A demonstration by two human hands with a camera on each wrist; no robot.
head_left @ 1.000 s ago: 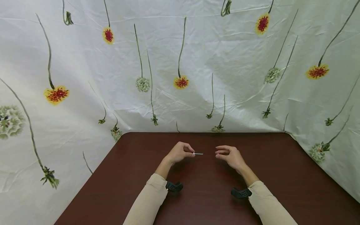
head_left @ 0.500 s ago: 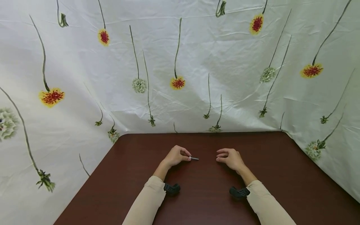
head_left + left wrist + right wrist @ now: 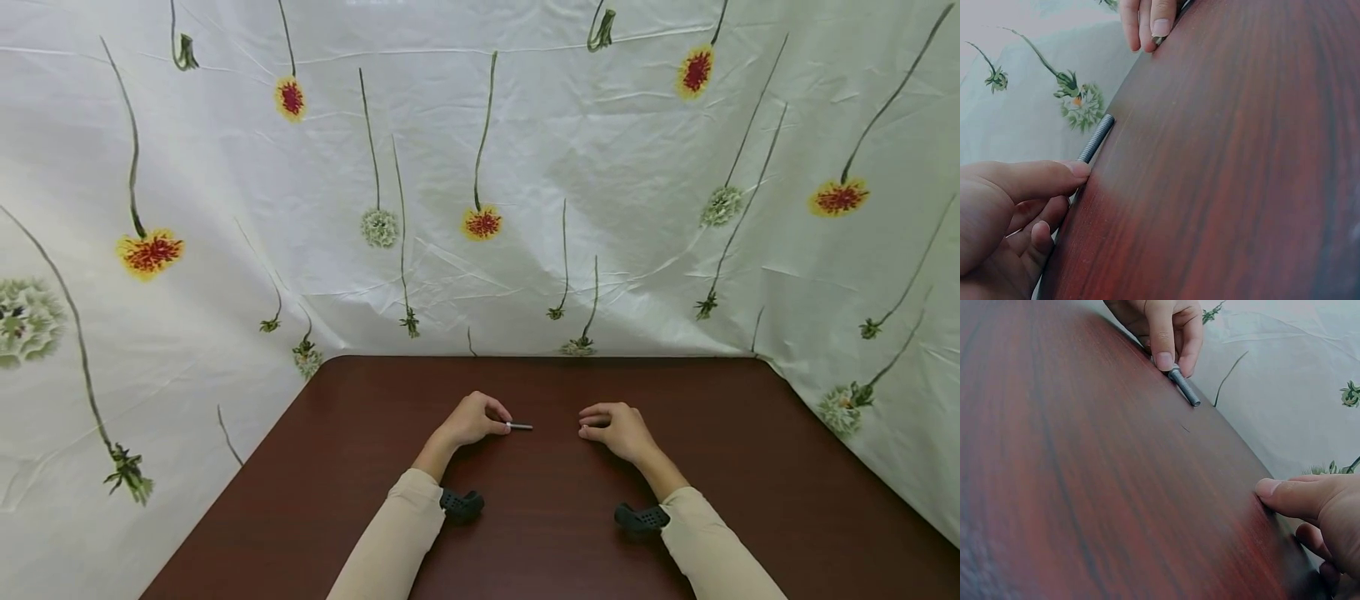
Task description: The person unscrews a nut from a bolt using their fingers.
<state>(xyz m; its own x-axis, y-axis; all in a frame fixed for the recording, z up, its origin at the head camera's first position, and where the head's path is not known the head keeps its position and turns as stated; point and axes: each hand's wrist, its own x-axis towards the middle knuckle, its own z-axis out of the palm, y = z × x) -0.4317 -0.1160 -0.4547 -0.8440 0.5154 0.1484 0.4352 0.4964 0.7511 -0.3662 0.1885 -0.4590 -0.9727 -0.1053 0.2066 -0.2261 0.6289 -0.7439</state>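
A grey metal bolt (image 3: 521, 427) with a threaded shank is pinched near its head between the thumb and fingers of my left hand (image 3: 468, 419). Its bare threaded end points right, toward my other hand, low over the table. My right hand (image 3: 619, 431) stands opposite, a short gap away, thumb and fingertips drawn together. Between those fingertips the left wrist view shows a small metal piece (image 3: 1158, 40), mostly hidden and too small to name for certain. In the right wrist view the bolt (image 3: 1185, 387) slants downward from the left fingers.
Both hands are above a dark reddish-brown wooden table (image 3: 540, 533). A white cloth (image 3: 420, 150) printed with flowers hangs behind it and along the sides. Dark straps (image 3: 462, 506) sit at the wrists below the light sleeves (image 3: 390, 542).
Both hands have come slightly lower and nearer in the head view, the left one carrying the bolt. Over the last half second they stay almost still, apart from a small shift of the view.
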